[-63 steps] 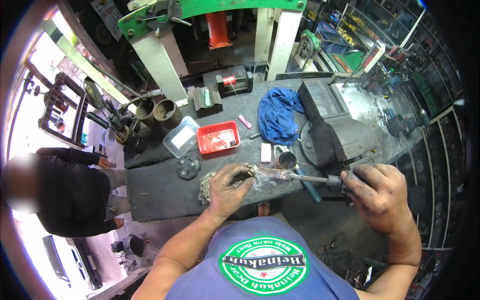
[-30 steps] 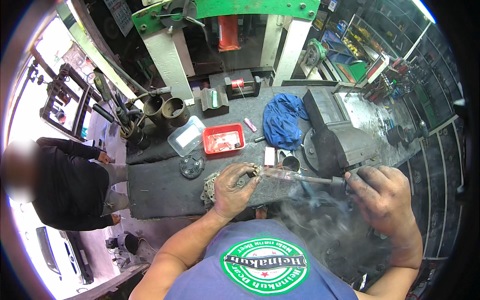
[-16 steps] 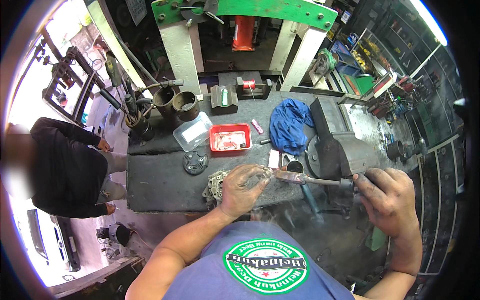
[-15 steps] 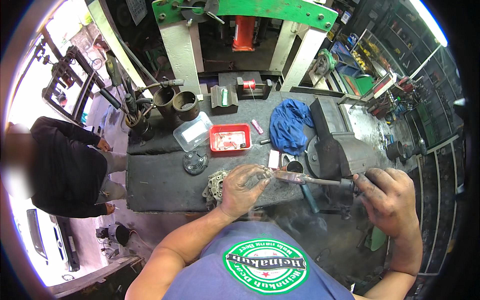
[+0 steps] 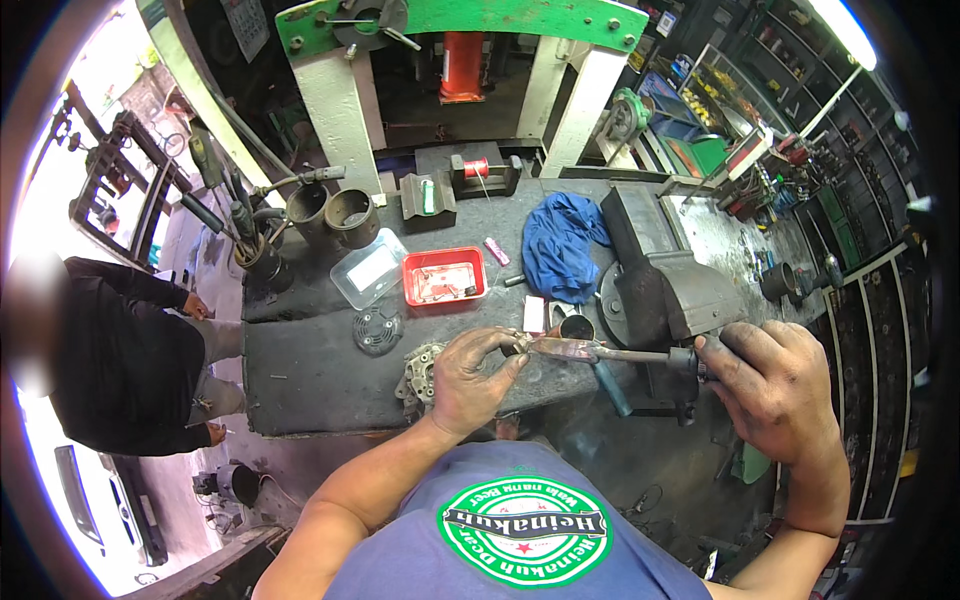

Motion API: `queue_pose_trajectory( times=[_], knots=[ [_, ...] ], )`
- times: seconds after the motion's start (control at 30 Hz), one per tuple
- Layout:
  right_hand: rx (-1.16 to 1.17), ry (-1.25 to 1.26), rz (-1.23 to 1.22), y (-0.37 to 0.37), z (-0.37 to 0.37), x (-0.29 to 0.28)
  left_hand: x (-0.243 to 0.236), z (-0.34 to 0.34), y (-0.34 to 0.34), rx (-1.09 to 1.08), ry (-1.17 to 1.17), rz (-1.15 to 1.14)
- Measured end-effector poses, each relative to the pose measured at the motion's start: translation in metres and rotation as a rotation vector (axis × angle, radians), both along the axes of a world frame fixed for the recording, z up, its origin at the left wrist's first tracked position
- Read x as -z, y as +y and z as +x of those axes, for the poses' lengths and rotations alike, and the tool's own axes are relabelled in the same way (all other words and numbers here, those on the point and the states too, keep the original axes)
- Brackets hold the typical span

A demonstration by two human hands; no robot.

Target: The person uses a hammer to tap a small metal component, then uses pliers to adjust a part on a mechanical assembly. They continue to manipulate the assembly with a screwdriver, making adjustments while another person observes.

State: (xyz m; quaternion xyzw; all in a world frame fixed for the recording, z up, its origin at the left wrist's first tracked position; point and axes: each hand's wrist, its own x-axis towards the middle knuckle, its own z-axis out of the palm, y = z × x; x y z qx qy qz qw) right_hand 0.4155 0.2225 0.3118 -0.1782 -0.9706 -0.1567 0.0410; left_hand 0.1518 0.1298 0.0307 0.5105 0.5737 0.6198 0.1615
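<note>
My right hand (image 5: 775,395) grips the dark handle end of a soldering iron (image 5: 635,356), held level above the bench's front edge. The iron's broad, copper-coloured bit points left, toward my left hand (image 5: 470,380). Between thumb and fingertips, that hand pinches a small metal part (image 5: 522,344) right at the bit's end; its exact kind is too small to tell. Just beyond my left wrist a grey metal housing (image 5: 420,372) lies on the bench, partly covered by the hand. A blue-handled tool (image 5: 612,388) sticks out over the edge beneath the iron.
On the bench are a red tray (image 5: 445,292), a clear lid (image 5: 370,270), a black slotted cover (image 5: 378,330) and a blue cloth (image 5: 563,245). A heavy vise (image 5: 690,295) stands at right. Behind sits a red wire spool (image 5: 475,168). Another person (image 5: 120,350) stands at left.
The view has shifted slightly, so the bench appears further left. Smoke seen below the hands earlier has thinned away. Both hands keep their holds, with the iron's bit still at the small part.
</note>
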Motion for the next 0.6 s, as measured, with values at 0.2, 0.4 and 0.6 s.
queue_pose_trajectory(
  times=[0.2, 0.4, 0.6],
  knots=[
    [0.009, 0.036, 0.034, -0.001, 0.007, -0.001, 0.001, 0.003, 0.003, 0.006, -0.036, -0.045],
    [0.034, 0.077, 0.020, -0.003, 0.014, -0.005, 0.008, 0.003, 0.005, 0.033, -0.158, -0.059],
    [0.057, 0.079, -0.059, -0.002, 0.020, 0.003, 0.011, 0.006, 0.006, 0.017, -0.164, -0.037]
  ],
)
